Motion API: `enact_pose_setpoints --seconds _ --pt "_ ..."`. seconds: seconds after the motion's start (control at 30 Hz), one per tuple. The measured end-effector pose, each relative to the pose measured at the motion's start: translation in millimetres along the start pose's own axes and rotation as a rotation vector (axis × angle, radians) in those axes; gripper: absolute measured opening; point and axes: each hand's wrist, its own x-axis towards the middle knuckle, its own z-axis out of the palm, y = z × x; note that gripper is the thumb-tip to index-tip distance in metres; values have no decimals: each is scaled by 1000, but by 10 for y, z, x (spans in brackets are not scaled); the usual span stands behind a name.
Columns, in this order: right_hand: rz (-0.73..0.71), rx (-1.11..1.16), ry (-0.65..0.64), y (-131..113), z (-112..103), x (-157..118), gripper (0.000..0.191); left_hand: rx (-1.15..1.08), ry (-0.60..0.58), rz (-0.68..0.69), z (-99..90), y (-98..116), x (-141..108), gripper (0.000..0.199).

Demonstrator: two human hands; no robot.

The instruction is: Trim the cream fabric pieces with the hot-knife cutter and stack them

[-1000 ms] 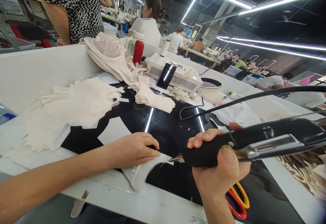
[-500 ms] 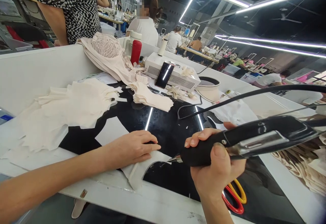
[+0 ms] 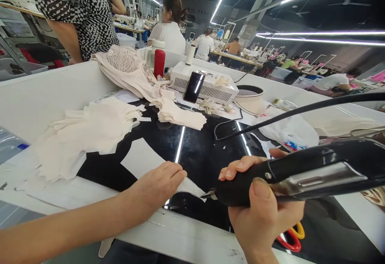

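Head view: right hand (image 3: 264, 216) grips the glossy black cutting tool (image 3: 300, 172); left hand (image 3: 159, 184) lies flat on pale fabric (image 3: 192, 187).

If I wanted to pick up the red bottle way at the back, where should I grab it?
Grab the red bottle around its middle, coming from the front. It stands upright and is straight and round, so fingers wrap it easily. The white jug stands close on its left and the white machine box on its right, so the sides look cramped.
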Motion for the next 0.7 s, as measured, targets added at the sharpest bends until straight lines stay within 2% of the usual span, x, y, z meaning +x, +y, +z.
enact_pose_setpoints --seconds 0.2,0.5,0.7 --pt "14 14 10 -22 4 -30 41 -45 -38 29 -7 -52 -1 52" --pt "31 33 7 -44 29 -54 42 -75 -21 62 -51 -86 -24 46" --pt "28 33 -11 -60 44 -86 41 9 -32 59 -22 -60 -55 29"
